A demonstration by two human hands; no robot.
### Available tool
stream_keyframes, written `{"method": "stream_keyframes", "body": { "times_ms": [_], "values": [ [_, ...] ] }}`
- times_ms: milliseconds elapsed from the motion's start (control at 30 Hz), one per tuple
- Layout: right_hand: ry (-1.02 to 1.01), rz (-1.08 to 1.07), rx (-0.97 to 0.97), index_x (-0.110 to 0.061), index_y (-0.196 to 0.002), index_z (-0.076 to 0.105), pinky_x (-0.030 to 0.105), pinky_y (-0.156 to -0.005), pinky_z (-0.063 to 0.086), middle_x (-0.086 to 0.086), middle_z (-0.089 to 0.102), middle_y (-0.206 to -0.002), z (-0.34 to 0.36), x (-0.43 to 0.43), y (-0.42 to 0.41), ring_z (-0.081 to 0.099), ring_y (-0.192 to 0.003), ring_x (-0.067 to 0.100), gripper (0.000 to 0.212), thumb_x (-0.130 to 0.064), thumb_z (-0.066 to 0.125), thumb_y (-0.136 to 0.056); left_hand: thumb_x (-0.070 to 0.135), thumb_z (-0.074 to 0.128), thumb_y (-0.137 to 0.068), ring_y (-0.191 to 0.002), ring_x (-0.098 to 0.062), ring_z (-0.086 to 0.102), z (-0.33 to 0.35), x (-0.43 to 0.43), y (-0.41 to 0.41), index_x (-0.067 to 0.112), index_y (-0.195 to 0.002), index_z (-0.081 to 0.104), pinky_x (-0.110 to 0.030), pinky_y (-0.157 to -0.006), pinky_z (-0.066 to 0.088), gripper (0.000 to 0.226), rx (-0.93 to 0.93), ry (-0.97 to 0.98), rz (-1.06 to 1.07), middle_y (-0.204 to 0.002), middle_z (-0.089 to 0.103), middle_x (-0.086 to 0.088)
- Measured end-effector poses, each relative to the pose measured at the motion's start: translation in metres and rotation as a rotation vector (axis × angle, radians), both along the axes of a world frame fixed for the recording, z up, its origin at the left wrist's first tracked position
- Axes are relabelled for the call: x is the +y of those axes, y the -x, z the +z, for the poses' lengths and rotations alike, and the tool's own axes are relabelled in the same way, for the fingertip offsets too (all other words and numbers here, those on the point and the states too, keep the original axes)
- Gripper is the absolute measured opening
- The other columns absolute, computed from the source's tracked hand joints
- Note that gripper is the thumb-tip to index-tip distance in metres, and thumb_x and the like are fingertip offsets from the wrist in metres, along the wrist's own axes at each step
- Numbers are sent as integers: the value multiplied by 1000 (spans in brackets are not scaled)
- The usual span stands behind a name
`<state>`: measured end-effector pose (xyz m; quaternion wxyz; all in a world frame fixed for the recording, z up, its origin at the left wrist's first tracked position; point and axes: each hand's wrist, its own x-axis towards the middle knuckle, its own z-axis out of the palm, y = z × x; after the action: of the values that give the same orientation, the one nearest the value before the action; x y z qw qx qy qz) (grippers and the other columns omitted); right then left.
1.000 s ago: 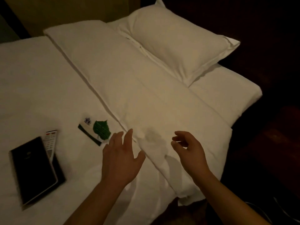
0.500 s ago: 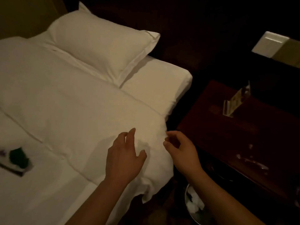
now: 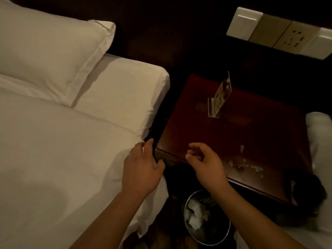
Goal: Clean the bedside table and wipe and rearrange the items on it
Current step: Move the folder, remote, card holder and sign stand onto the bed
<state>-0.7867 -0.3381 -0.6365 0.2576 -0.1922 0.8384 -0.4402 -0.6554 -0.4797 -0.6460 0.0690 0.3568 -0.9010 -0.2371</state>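
Observation:
The dark red wooden bedside table [image 3: 239, 133] stands between two beds, right of centre. An upright card in a clear stand [image 3: 219, 97] rests on its far half. A wet, glinting patch [image 3: 246, 164] lies near its front edge. My left hand [image 3: 142, 168] hovers over the bed's corner just left of the table, fingers spread, holding nothing. My right hand [image 3: 204, 164] hangs over the table's front left edge, fingers loosely curled and apart, empty.
A white bed [image 3: 53, 150] with a pillow [image 3: 48, 49] fills the left. A metal waste bin [image 3: 206, 216] with crumpled tissue sits on the floor below the table. Wall switches and sockets [image 3: 280, 33] are above. Another white bed edge [image 3: 319, 141] is at right.
My view has swung right from the bed to the bedside table. The card, remote and dark folder on the bed have left the view. Both hands stay empty, now by the table's edge.

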Motion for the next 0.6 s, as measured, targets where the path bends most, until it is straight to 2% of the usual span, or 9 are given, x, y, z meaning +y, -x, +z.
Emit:
{"method": "stream_keyframes", "body": {
  "times_ms": [100,200,333,433,533,600],
  "values": [
    [-16,-75,4,-30,-121,58,22,-76,53,-15,64,-105,-2,-2,22,62,-88,-1,30,-27,63,-92,40,54,-87,-126,-33,47,-17,-9,31,14,-145,42,-49,-101,43,65,-12,35,-105,-137,48,-16],
    [13,-184,41,-29,-126,54,26,-75,53,-11,64,-112,-9,-9,46,65,-86,2,37,-24,64,-91,46,44,-92,-146,-37,21,-43,-16,67,21,-146,38,-54,-116,26,60,-76,91,-238,-154,31,-18],
    [38,-369,86,-28,-136,45,24,-71,51,-5,55,-129,-24,-16,88,63,-94,4,52,-26,67,-89,57,28,-97,-153,-33,-2,-81,-19,110,30,-154,26,-51,-123,5,63,-144,169,-379,-165,11,-14],
    [54,-411,124,-26,-142,39,20,-72,49,-1,47,-138,-33,-24,125,58,-107,9,61,-29,68,-88,62,18,-97,-153,-35,0,-100,-15,130,32,-157,17,-56,-122,6,67,-176,212,-333,-165,12,-17],
    [14,-371,198,-22,-143,36,35,-81,58,2,43,-141,-35,-39,160,60,-109,14,67,-37,69,-86,62,19,-97,-152,-37,11,-111,-12,135,30,-156,23,-58,-119,14,67,-150,253,-299,-162,23,-19],
    [-31,-360,230,-20,-140,38,42,-81,59,2,46,-137,-35,-47,176,62,-105,18,66,-44,68,-86,62,23,-97,-152,-36,12,-114,-10,134,30,-155,25,-58,-119,16,66,-133,259,-299,-161,25,-19]
  ]
}}
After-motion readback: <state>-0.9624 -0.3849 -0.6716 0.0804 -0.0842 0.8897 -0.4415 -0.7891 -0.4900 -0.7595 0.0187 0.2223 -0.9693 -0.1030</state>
